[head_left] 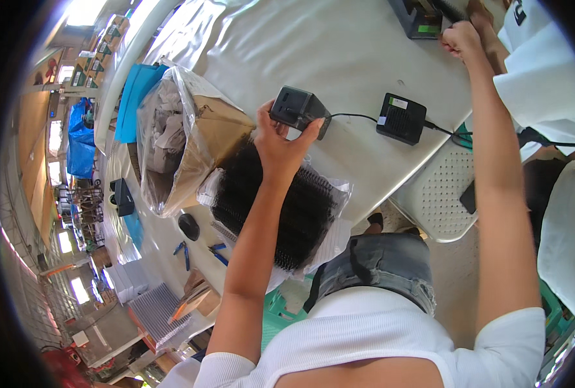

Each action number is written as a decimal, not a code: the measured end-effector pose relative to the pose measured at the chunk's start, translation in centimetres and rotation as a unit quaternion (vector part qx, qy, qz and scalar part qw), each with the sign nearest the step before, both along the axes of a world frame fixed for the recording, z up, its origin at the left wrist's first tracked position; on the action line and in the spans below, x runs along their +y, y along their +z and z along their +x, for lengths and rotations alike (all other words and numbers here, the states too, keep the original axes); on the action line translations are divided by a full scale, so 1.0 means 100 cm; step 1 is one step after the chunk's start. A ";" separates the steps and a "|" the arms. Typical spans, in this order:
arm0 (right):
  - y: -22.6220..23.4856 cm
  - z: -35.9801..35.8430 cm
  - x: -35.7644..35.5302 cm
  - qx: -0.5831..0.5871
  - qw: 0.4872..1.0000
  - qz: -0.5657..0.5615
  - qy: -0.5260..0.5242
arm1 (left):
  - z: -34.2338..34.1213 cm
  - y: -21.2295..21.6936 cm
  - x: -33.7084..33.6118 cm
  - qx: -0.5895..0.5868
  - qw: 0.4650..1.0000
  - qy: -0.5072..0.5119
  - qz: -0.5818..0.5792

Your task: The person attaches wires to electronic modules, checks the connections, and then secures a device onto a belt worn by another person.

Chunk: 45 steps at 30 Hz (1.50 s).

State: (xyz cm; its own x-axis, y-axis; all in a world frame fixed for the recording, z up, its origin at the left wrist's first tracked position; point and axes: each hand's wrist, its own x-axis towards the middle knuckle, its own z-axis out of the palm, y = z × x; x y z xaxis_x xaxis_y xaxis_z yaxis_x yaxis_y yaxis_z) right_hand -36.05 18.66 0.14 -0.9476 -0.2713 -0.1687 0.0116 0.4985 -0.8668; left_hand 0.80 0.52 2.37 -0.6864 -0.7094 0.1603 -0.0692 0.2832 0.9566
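My left hand (281, 139) is closed around a black box-shaped device (299, 107), thumb on one side and fingers on the other, tilted over the table. A thin black cord (354, 115) runs from it to a black power adapter (400, 119) with pale and green labels, lying near the table edge. My right arm reaches far forward. Its hand (462, 40) is closed beside another black device (418, 18) with a green label; what its fingers hold, if anything, is hidden. Just beyond, a co-worker's hand (480, 16) is near a dark object.
Below my left forearm sits a stack of black bristly strips (281, 213) on white wrap. Left of it are a plastic-lined carton (219, 123), blue bins (135, 97), a computer mouse (188, 226) and blue-handled pliers (182, 254). A perforated stool (446, 194) stands right of the table.
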 end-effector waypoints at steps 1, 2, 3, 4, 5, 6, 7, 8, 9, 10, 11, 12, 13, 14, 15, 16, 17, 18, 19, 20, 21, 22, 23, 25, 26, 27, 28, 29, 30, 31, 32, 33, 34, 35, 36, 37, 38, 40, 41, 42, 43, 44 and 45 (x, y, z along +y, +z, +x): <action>0.010 0.010 -0.006 0.111 0.973 0.203 0.010 | 0.002 0.001 -0.002 -0.016 1.000 0.007 -0.002; 0.018 0.022 -0.009 0.197 0.938 0.285 0.016 | 0.004 0.001 -0.003 -0.031 0.999 0.013 -0.004; 0.032 0.036 -0.005 0.264 0.924 0.277 0.014 | 0.000 0.002 -0.003 -0.016 1.000 0.015 -0.011; 0.049 0.058 -0.004 0.266 0.944 0.194 0.030 | 0.000 0.001 -0.001 -0.003 1.000 0.021 -0.017; 0.064 0.091 -0.006 0.201 0.974 0.087 0.059 | 0.003 -0.003 0.000 0.005 0.999 0.027 -0.019; 0.077 0.133 -0.015 0.069 0.993 -0.025 0.088 | 0.009 -0.007 -0.003 0.002 0.999 0.041 -0.026; 0.067 0.150 -0.016 -0.024 0.981 -0.166 0.100 | 0.007 -0.009 -0.005 0.008 0.998 0.046 -0.033; 0.057 0.171 -0.022 -0.117 0.939 -0.302 0.112 | 0.005 -0.013 -0.006 0.013 0.998 0.055 -0.039; 0.052 0.207 -0.029 -0.229 0.900 -0.359 0.093 | 0.004 -0.013 -0.005 0.016 0.997 0.065 -0.034; 0.041 0.234 -0.033 -0.291 0.876 -0.376 0.084 | 0.000 -0.012 -0.001 0.020 0.997 0.072 -0.027; 0.032 0.261 -0.040 -0.337 0.860 -0.377 0.062 | -0.002 -0.012 0.002 0.022 0.996 0.080 -0.022; 0.015 0.278 -0.047 -0.362 0.848 -0.384 0.047 | -0.005 -0.011 0.004 0.001 0.997 0.076 -0.027; -0.002 0.290 -0.054 -0.387 0.834 -0.392 0.034 | -0.007 -0.009 0.004 -0.021 0.996 0.075 -0.033; -0.014 0.296 -0.059 -0.397 0.826 -0.401 0.022 | -0.007 -0.008 0.003 -0.042 0.995 0.076 -0.040; -0.018 0.301 -0.063 -0.407 0.817 -0.408 0.011 | -0.006 -0.007 0.003 -0.040 0.995 0.079 -0.041; -0.022 0.304 -0.066 -0.417 0.809 -0.415 -0.001 | -0.005 -0.007 0.004 -0.038 0.995 0.081 -0.041; -0.026 0.305 -0.069 -0.414 0.805 -0.424 -0.014 | -0.005 -0.007 0.004 -0.035 0.995 0.083 -0.041; -0.025 0.305 -0.071 -0.412 0.802 -0.431 -0.026 | -0.004 -0.006 0.004 -0.031 0.996 0.083 -0.028; -0.024 0.305 -0.073 -0.410 0.799 -0.438 -0.038 | -0.004 -0.005 0.004 -0.027 0.996 0.082 -0.015; -0.023 0.305 -0.076 -0.409 0.797 -0.443 -0.034 | -0.005 -0.005 0.004 -0.023 0.996 0.082 -0.002; -0.023 0.305 -0.079 -0.407 0.795 -0.448 -0.029 | -0.004 -0.006 0.002 -0.025 0.996 0.082 -0.012; -0.022 0.305 -0.082 -0.406 0.794 -0.452 -0.024 | -0.003 -0.006 0.000 -0.027 0.996 0.081 -0.021; -0.021 0.306 -0.085 -0.411 0.794 -0.448 -0.017 | -0.002 -0.007 -0.001 -0.029 0.996 0.081 -0.030; -0.023 0.308 -0.091 -0.418 0.795 -0.439 -0.006 | -0.002 -0.006 0.000 -0.039 0.995 0.084 -0.032; -0.025 0.307 -0.091 -0.411 0.802 -0.433 -0.003 | -0.003 -0.005 0.001 -0.043 0.995 0.086 -0.033; -0.026 0.306 -0.091 -0.405 0.809 -0.425 0.002 | -0.003 -0.004 0.002 -0.051 0.994 0.086 -0.034; -0.027 0.305 -0.091 -0.399 0.816 -0.418 0.006 | -0.003 -0.002 0.003 -0.059 0.994 0.085 -0.035; -0.028 0.306 -0.091 -0.402 0.826 -0.396 0.014 | -0.003 -0.001 0.004 -0.067 0.994 0.084 -0.036; -0.027 0.306 -0.091 -0.404 0.834 -0.374 0.022 | -0.003 -0.001 0.004 -0.077 0.992 0.092 -0.048; -0.025 0.307 -0.091 -0.405 0.843 -0.353 0.031 | -0.003 -0.001 0.004 -0.088 0.989 0.099 -0.061; -0.024 0.309 -0.092 -0.386 0.859 -0.337 0.022 | -0.003 -0.001 0.003 -0.099 0.987 0.106 -0.073; -0.025 0.312 -0.094 -0.367 0.874 -0.320 0.013 | -0.003 -0.001 0.004 -0.086 0.989 0.104 -0.063; -0.025 0.315 -0.095 -0.347 0.888 -0.303 0.004 | -0.003 -0.003 0.003 -0.073 0.991 0.102 -0.052; -0.025 0.317 -0.095 -0.259 0.919 -0.297 -0.011 | -0.004 -0.004 0.003 -0.060 0.992 0.100 -0.041; -0.026 0.317 -0.096 -0.168 0.942 -0.289 -0.026 | -0.004 -0.004 0.003 -0.062 0.992 0.096 -0.046; -0.028 0.318 -0.097 -0.076 0.957 -0.278 -0.042 | -0.004 -0.004 0.002 -0.065 0.992 0.092 -0.050; -0.030 0.319 -0.096 -0.052 0.950 -0.305 -0.031 | -0.005 -0.004 0.002 -0.068 0.992 0.088 -0.054; -0.033 0.321 -0.095 -0.006 0.935 -0.355 -0.007 | -0.004 -0.004 0.002 -0.075 0.991 0.094 -0.057; -0.036 0.321 -0.092 0.024 0.937 -0.350 -0.002 | -0.004 -0.004 0.002 -0.078 0.991 0.097 -0.058; -0.027 0.319 -0.087 0.051 0.938 -0.344 0.004 | -0.003 -0.004 0.002 -0.077 0.991 0.093 -0.057; -0.023 0.318 -0.084 0.079 0.938 -0.338 0.011 | -0.003 -0.003 0.002 -0.076 0.991 0.090 -0.055; -0.027 0.317 -0.087 0.110 0.932 -0.343 0.035 | -0.002 -0.003 0.001 -0.075 0.992 0.087 -0.054; -0.031 0.310 -0.090 0.145 0.925 -0.347 0.055 | -0.002 -0.004 0.001 -0.061 0.994 0.081 -0.049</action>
